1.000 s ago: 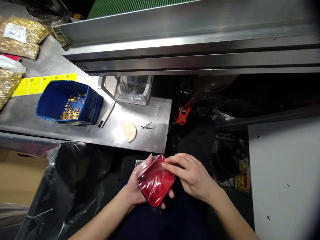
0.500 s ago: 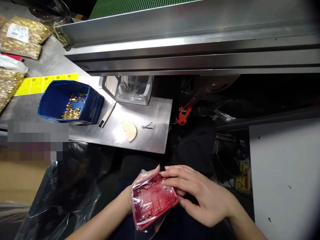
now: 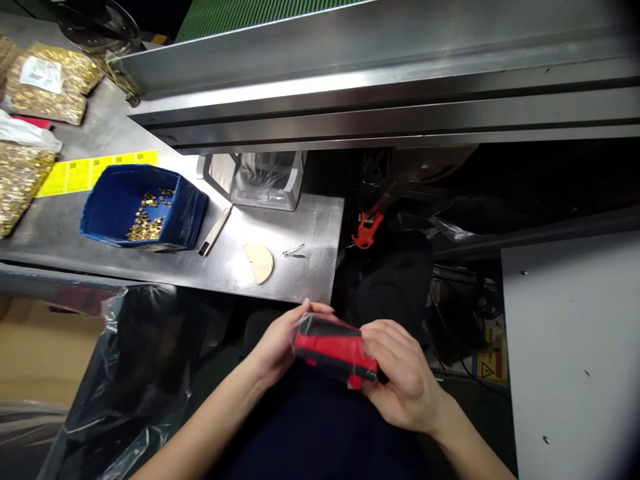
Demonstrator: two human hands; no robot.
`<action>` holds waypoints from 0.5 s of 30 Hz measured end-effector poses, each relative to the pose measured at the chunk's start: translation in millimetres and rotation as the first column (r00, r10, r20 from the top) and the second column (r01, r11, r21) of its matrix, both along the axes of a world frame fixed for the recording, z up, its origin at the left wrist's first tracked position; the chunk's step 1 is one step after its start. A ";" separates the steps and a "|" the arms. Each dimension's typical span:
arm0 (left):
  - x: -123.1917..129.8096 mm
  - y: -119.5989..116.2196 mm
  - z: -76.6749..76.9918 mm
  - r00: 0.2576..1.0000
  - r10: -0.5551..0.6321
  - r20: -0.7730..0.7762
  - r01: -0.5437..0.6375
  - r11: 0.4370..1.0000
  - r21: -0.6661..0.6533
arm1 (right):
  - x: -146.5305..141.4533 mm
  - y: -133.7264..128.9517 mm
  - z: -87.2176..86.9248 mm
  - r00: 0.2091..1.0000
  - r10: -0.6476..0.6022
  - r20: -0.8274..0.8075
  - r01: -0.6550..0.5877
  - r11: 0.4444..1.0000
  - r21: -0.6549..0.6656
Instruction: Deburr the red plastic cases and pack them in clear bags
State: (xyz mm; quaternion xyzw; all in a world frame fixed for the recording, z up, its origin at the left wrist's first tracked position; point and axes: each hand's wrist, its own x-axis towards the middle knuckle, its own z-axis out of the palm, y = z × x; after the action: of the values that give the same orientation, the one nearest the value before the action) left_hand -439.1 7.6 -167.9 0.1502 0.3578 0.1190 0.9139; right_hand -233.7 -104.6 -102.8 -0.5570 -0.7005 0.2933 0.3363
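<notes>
Over my lap I hold a red and black plastic housing (image 3: 333, 350) in a clear bag, tilted so that its ribbed outer side shows. My left hand (image 3: 280, 343) is closed round its left end, fingers mostly behind it. At the right end, my right hand (image 3: 400, 370) grips it with fingers on top and thumb below. On the metal bench beyond lie a beige half-round piece (image 3: 260, 263), nail clippers (image 3: 294, 251) and a white-handled tool (image 3: 216, 231). A blue bin (image 3: 117, 207) there contains small brass inserts (image 3: 147, 225).
Bags of brass parts (image 3: 55, 83) lie on the bench at far left, by a yellow label strip (image 3: 100, 170). A grey-framed clear bin (image 3: 265, 193) sits under the metal conveyor frame (image 3: 350, 87). An orange air gun (image 3: 367, 230) hangs beyond my knees. A box with black plastic lining (image 3: 135, 360) stands left; a grey panel (image 3: 570, 347), right.
The housing has been turned over: its open red inside faced me, and now its red and black outside does. My right hand has closed on its right end.
</notes>
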 end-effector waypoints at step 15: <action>5.4 11.0 31.3 0.990 -0.091 -0.109 0.135 0.840 0.526 | -16.1 4.0 -27.6 0.532 -0.612 -0.585 0.147 0.747 -0.648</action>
State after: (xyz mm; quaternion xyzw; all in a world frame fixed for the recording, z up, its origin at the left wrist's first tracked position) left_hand -433.7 18.6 -136.6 0.4226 0.3376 0.1530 0.8271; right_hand -249.8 -100.5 -130.4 -0.5897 -0.2322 0.5956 0.4935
